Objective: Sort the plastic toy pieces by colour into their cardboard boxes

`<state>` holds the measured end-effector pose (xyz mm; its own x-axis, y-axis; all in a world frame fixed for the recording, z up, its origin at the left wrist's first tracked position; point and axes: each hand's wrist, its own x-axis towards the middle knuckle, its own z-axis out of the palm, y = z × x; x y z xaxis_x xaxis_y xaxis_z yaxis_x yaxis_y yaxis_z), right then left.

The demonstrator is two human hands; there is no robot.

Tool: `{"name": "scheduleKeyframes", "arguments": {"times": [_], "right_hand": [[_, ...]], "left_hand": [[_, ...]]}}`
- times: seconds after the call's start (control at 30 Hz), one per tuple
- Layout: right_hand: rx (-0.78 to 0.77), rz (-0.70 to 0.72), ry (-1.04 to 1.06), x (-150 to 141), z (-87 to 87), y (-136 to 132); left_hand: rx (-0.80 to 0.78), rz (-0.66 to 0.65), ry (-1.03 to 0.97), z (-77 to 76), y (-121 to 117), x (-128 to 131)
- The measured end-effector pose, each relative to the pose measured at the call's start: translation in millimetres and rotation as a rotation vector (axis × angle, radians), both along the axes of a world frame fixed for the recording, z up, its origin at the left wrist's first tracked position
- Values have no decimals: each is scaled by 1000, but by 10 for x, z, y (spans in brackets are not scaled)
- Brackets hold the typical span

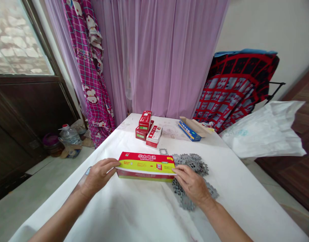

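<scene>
Red and yellow, the long box sits between my hands near the middle of the white table. My left hand pinches one end, my right hand the other, fingers nearly closed on its edges. Grey toothed pieces crowd my right; bare tabletop opens toward me.

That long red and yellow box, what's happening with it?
A person has the box between both hands, the left hand at one end and the right hand at the other. Grey toothed pieces lie beside it, near the right hand. Farther back on the table are three small red boxes and an open blue box.
</scene>
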<state>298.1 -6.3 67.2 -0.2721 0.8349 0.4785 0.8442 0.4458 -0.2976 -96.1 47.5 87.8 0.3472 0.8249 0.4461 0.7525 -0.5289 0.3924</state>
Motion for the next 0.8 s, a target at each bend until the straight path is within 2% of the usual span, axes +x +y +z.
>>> {"name": "scheduleKeyframes", "arguments": {"times": [0.07,0.17,0.27,0.37,0.47,0.57,0.7,0.8], "right_hand": [[-55,-12,128,-18,113,69],[-124,-80,256,-44,383,268],[-152,-162,299,-60,663,572],[-229,-202,280,-64,813,915],[-279,-281,253,-65,800,1201],[-244,-378,226,-83,702,1363],[-208,-476,133,-156,570,1396],[-208,-471,63,-194,469,1331]], "left_hand": [[-32,7,-69,80,84,38],[-92,43,-155,237,320,107],[-168,98,-216,373,645,175],[-274,139,-232,455,972,247],[-357,203,-220,490,1216,332],[-356,290,-165,485,1323,416],[-265,384,-36,409,1251,472],[-214,369,68,308,1121,458]]}}
